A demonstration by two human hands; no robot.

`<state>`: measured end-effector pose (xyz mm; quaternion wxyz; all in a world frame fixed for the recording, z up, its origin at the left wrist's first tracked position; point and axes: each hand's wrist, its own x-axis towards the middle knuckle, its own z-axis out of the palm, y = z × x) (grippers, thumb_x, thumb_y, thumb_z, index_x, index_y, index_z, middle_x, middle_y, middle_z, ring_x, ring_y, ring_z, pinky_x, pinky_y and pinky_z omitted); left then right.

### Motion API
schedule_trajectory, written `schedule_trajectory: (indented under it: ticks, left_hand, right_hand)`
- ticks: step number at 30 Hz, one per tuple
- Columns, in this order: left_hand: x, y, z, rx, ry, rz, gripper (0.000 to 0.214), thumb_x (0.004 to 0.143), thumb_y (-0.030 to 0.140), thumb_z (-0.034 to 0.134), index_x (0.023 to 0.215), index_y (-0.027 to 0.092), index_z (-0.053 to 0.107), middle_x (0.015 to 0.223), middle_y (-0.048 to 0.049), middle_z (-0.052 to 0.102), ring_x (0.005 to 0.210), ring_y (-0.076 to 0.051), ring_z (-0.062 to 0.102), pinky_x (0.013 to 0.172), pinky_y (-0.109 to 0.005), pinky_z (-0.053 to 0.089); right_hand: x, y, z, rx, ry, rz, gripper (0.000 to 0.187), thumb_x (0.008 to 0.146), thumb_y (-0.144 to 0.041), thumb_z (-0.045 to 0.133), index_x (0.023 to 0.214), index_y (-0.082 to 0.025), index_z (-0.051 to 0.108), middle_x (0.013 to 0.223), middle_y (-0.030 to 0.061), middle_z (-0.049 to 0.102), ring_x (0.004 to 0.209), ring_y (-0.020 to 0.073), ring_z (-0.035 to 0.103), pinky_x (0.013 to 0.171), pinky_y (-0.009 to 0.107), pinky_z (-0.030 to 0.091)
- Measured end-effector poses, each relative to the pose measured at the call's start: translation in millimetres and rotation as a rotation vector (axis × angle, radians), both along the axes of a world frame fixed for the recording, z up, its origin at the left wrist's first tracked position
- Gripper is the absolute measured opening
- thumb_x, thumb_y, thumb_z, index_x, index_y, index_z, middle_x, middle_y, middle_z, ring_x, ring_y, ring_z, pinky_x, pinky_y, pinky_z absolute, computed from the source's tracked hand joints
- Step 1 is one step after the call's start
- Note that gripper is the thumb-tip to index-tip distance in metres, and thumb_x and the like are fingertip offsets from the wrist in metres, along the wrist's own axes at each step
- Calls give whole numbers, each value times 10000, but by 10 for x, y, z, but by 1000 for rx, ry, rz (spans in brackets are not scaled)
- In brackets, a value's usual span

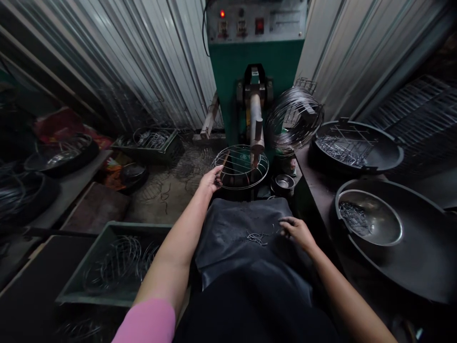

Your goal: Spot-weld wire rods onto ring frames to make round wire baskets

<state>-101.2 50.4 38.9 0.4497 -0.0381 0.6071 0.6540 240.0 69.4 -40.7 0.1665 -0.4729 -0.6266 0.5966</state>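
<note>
Overall: Wire Grid at Machine, Stocked Containers on Both Sides

The green upright machine with a grey control panel (228,62) stands directly ahead; one red lamp on its panel is lit. At the right is a wide, dark round pan (421,257). A shiny steel bowl (391,228) sits inside it and contains short grey metal pieces (353,218). Beyond it, a black round pan with lugs (389,152) contains thin metal rods (337,150).

A black sheet (232,219) covers the lap. At lower left, a green rectangular tray (94,298) contains curved wire parts (121,257). A smaller green tray (171,148), farther back, is filled with wire pieces. A coil of bare wire (294,119) is beside the machine.

The round metal wire grid (243,173) lies roughly level below the machine's projecting arm. The left hand (211,180) grips its near-left rim. Near the grid is a small metal bowl (284,182); its contents are unclear.

The right hand (294,231) is above the sheet, fingertips drawn together; whether they grip a wire cannot be determined. Loose curved wires (257,237) rest on the sheet beside it.
</note>
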Motion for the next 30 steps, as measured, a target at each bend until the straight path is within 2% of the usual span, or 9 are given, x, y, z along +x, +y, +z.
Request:
schedule_trajectory:
  ticks: [4,8,12,17,20,24,27,30]
  left_hand:
    - [-23,2,-39,4,13,2,339,584,279,737,569,168,418,440,74,391,323,-26,302,325,-155,245]
    - [-42,14,-84,36,21,29,341,535,266,760,594,168,439,448,82,386,328,-23,301,325,-155,240]
    - [-25,41,-73,49,15,75,342,508,242,760,606,170,441,460,89,379,328,-16,283,329,-162,251]
    - [15,90,-50,78,29,158,354,491,197,735,590,178,395,453,110,312,321,-5,234,315,-159,205]
    - [29,104,-70,125,49,166,369,478,194,727,575,183,371,441,118,277,322,-3,211,313,-158,170]
    - [58,99,-69,175,78,168,373,457,215,726,577,184,375,436,117,284,334,-5,211,325,-161,156]
    - [93,102,-19,206,115,161,377,437,212,728,615,183,397,458,114,311,350,-6,213,337,-159,135]
    - [126,130,19,206,133,146,399,423,206,734,670,188,421,486,112,337,362,-11,234,347,-159,128]
  right_hand:
    - [37,48,-47,-37,39,-121,383,675,-380,617,944,-108,632,507,-9,588,448,117,539,451,227,430]
    - [22,-24,-191,-40,-107,-28,327,724,-324,542,966,-126,635,458,-36,557,390,112,498,419,224,410]
    - [10,-66,-281,-38,-163,44,342,756,-318,470,1015,-147,614,468,-41,552,386,120,492,407,223,392]
    - [-26,-8,-253,17,-82,-3,339,718,-366,484,999,-187,547,600,-39,559,444,117,501,435,230,382]
    - [-148,87,-139,66,-18,-87,257,707,-386,503,891,-207,485,581,-56,516,453,109,478,450,226,371]
    - [-466,237,171,58,109,-105,215,691,-373,541,767,-221,410,551,-76,454,428,87,423,421,204,320]
    - [-743,327,456,38,235,-80,255,700,-377,587,741,-218,393,555,-72,460,425,77,418,411,193,302]
    - [-977,399,665,84,352,-60,260,751,-422,578,796,-206,441,632,-35,537,478,88,485,453,202,367]
